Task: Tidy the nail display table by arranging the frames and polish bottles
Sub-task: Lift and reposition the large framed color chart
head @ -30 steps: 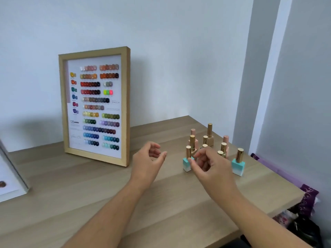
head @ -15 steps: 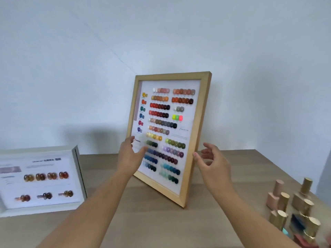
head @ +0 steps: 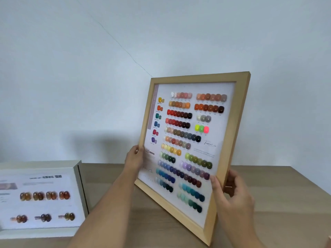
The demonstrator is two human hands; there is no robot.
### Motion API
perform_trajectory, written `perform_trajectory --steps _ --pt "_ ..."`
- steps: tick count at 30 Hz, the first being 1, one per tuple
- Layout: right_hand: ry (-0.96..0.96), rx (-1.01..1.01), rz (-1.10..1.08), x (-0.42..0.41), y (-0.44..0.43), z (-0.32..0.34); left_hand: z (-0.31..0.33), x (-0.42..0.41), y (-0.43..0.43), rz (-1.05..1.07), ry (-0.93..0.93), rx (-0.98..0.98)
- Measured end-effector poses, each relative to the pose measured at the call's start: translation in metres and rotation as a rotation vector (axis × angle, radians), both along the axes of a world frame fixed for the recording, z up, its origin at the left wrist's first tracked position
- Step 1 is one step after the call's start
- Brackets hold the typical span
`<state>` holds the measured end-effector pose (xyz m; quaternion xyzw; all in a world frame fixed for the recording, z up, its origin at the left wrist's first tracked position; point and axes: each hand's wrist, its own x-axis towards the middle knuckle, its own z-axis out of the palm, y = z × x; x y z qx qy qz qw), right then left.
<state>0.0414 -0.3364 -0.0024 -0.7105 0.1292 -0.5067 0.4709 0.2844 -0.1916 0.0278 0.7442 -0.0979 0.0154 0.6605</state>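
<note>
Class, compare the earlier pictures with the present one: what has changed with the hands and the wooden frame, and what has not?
Both hands left the polish bottles and took hold of the wooden frame: the left hand grips its left edge, the right hand its right edge, and it is now tilted, not upright. The white frame stays on the table.

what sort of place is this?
Probably a nail salon or polish display room: a wooden frame of nail colour swatches, and a white frame of amber samples on a wooden table.
</note>
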Motion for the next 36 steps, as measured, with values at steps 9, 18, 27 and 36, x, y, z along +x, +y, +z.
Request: perform_trajectory --steps 9,18,27,36 --pt "0.027 0.056 -0.077 0.01 -0.01 0.009 -0.003 -0.013 0.027 0.013 -0.092 -0.052" --pt "0.166 0.03 -0.112 0.033 -0.059 0.041 0.005 -0.038 0.04 0.073 -0.165 -0.127" --pt "0.222 0.098 -0.034 0.067 -0.095 0.058 0.02 -0.028 0.017 0.168 -0.169 -0.062" --pt "0.259 0.073 -0.025 0.088 -0.109 0.05 0.006 -0.019 0.009 0.177 -0.132 -0.061"
